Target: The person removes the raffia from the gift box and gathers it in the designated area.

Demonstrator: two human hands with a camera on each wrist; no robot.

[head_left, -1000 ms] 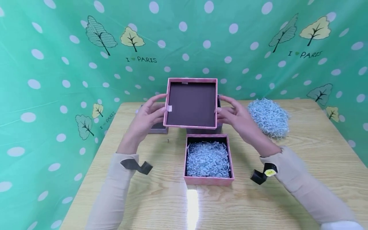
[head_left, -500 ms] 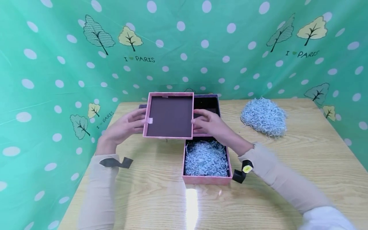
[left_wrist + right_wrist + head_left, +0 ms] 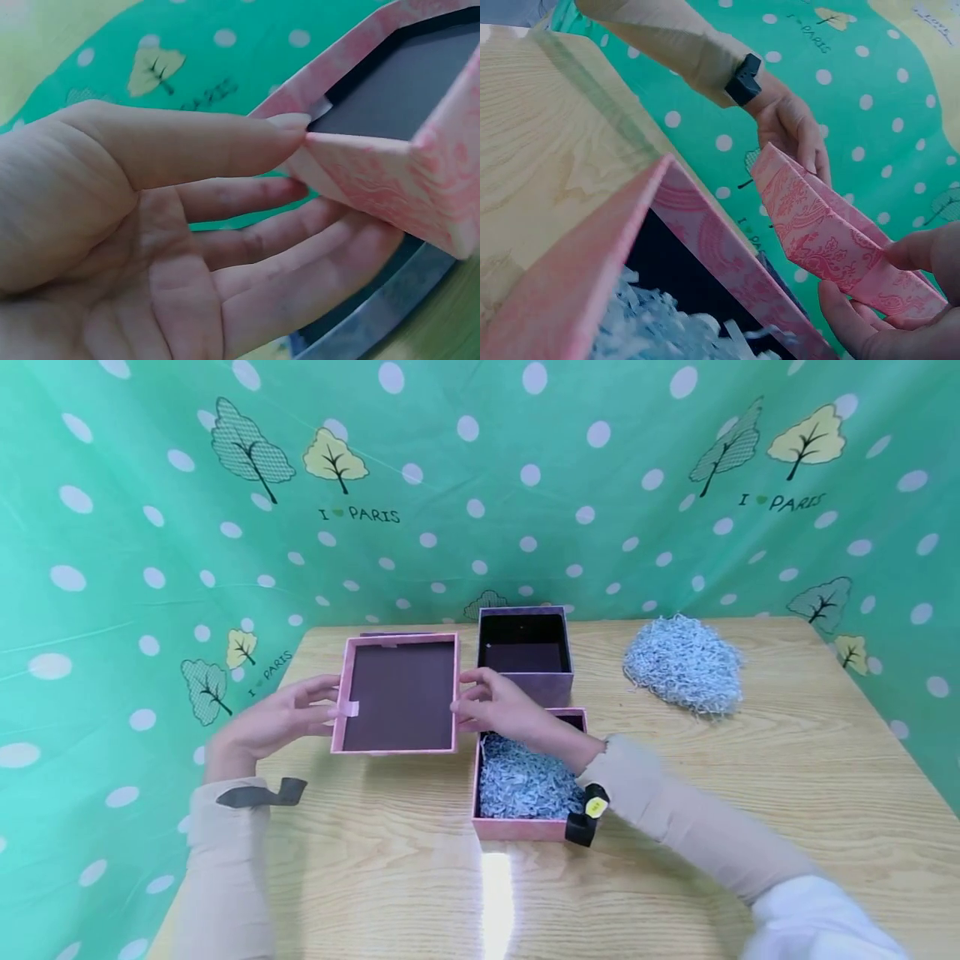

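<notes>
Pink patterned cardboard lid (image 3: 397,693), square and shallow with a dark brown inside, sits open side up between your two hands, low over the wooden counter (image 3: 750,793) at its left rear; whether it touches down I can't tell. Your left hand (image 3: 273,722) holds the left wall: the left wrist view shows the thumb laid on the rim near a corner and straight fingers cupped beneath. Your right hand (image 3: 498,706) pinches the right wall, thumb on the rim and fingers under, as the right wrist view shows. So both grips are closed on the lid by opposite sides.

Handling, as a judgement: it looks light and stiff, a thin board that would dent or bow if you squeeze the walls hard. The printed paper looks smooth, so it may slip a little. Opposite walls near the middle are the sound place to hold it; a corner hold would let it twist. A small pale tab (image 3: 349,709) sticks out at the left wall, so avoid snagging it.

Just right of the lid stands a pink square box base (image 3: 525,828) filled with pale blue shredded paper (image 3: 521,781); your right forearm crosses above it. Behind that stands a purple open box (image 3: 525,643), dark inside. A loose heap of the same blue shred (image 3: 682,662) lies well apart to the right. Green dotted cloth (image 3: 150,485) hangs behind.
</notes>
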